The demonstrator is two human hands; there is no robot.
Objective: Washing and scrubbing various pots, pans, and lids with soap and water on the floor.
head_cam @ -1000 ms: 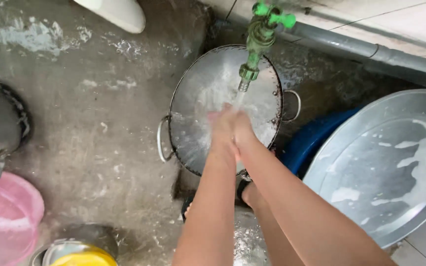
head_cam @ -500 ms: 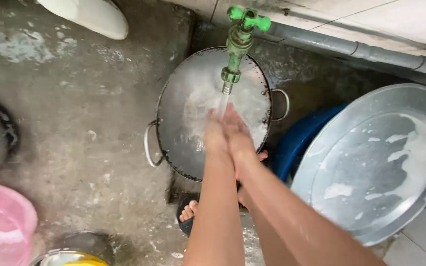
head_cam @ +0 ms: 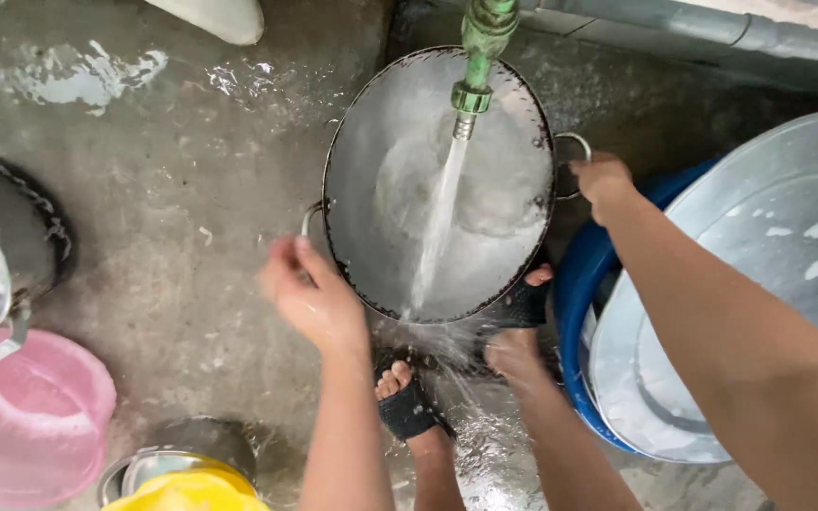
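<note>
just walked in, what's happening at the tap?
A person stands over a big round metal pan on the wet concrete floor. Water from the green tap runs into it. The left hand is at the pan's left handle, the right hand at its right handle. A soapy metal basin sits to the right.

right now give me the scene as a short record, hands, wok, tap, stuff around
left hand: open, at the wok's left handle
right hand: by the right handle, grip unclear
wok: on wet floor, under the tap
tap: running into wok
right side: metal basin over a blue tub
left side: pink bucket
</note>
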